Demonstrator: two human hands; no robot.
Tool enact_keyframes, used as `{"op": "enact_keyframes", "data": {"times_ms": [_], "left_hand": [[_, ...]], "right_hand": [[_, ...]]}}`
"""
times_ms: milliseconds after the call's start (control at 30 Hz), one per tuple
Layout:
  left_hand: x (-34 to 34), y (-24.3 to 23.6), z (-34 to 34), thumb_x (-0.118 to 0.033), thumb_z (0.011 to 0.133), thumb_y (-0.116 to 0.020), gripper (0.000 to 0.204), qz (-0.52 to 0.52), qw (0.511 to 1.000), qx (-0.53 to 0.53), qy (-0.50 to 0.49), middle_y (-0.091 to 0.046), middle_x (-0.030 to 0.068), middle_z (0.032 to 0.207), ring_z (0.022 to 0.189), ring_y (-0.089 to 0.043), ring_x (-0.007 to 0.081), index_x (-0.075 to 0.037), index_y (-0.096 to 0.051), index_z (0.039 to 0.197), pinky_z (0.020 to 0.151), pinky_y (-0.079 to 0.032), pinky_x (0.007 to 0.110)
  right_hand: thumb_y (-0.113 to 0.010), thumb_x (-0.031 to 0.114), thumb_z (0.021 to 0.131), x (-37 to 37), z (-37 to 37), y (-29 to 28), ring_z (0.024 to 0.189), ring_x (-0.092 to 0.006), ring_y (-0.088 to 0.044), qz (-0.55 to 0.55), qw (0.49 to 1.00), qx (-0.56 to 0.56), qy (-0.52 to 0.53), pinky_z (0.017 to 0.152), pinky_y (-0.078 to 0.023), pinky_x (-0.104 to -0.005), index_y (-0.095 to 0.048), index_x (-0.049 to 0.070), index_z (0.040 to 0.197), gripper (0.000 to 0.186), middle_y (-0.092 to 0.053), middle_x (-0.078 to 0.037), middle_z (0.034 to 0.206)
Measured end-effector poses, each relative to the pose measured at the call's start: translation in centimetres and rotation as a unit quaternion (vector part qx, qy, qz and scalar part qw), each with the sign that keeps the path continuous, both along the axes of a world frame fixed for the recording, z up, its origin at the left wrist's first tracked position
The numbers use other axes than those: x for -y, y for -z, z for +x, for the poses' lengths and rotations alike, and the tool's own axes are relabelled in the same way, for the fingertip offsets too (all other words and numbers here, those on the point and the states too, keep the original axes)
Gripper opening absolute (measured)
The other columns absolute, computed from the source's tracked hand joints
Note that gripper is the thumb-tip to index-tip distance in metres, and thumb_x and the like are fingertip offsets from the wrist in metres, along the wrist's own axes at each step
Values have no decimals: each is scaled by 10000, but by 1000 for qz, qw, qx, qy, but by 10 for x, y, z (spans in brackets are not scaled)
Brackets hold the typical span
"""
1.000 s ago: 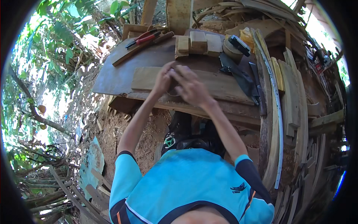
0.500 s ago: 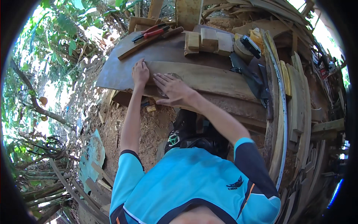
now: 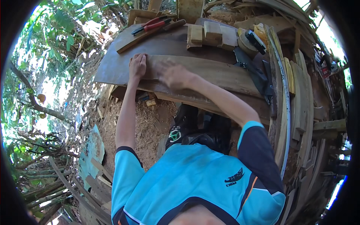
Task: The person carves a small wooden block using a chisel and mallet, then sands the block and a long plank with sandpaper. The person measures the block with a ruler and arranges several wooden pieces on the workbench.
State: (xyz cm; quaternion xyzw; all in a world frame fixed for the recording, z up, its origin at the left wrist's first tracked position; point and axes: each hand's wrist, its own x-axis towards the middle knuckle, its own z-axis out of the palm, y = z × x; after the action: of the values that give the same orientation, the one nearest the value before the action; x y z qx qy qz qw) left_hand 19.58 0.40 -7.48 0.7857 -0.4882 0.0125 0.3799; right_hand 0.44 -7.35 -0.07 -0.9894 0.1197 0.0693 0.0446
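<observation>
My left hand (image 3: 137, 66) lies flat, fingers spread and gripping nothing, on the near left end of the long pale plank (image 3: 210, 73), right at the plank's cut end where it meets the dark board (image 3: 165, 45) beneath. My right hand (image 3: 173, 74) is on the same plank just beside it, blurred, so I cannot tell whether its fingers are open or curled; it seems to press on the wood rather than clasp anything.

The plank runs from my left hand off to the right across the bench, its near edge overhanging the lower planks and the sawdust-covered ground (image 3: 146, 123) below. Its surface to the right of my hands is bare up to the dark tool (image 3: 252, 71) lying across its far right part.

Beyond the plank, the dark board has open room in its middle. At its far left edge lie red-handled pliers (image 3: 154, 24) on a narrow strip of wood (image 3: 132, 42). 3 small wooden blocks (image 3: 210, 33) sit along the far edge, well apart from both hands. A long pale curved strip (image 3: 285, 93) borders the right side of the bench.
</observation>
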Motion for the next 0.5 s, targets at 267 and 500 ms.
{"op": "enact_keyframes", "data": {"times_ms": [267, 500], "left_hand": [[3, -1, -4, -287, 917, -341, 355, 11, 1000, -4, 0, -572, 98, 1093, 1028, -484, 313, -118, -645, 990, 911, -346, 391], [-5, 6, 10, -328, 935, -310, 413, -31, 999, -33, 2, -589, 96, 1060, 1021, -476, 320, -101, -655, 950, 915, -342, 383]], "right_hand": [[-256, 392, 938, 5, 14, 37, 1357, -267, -164, -2, 993, 80, -88, 1117, -112, -370, -189, 18, 1395, 594, -176, -140, 1465], [-285, 398, 929, -11, 23, 35, 1351, -267, -183, 4, 986, 83, -144, 1110, -142, -380, -214, -9, 1380, 612, -198, -177, 1449]]}}
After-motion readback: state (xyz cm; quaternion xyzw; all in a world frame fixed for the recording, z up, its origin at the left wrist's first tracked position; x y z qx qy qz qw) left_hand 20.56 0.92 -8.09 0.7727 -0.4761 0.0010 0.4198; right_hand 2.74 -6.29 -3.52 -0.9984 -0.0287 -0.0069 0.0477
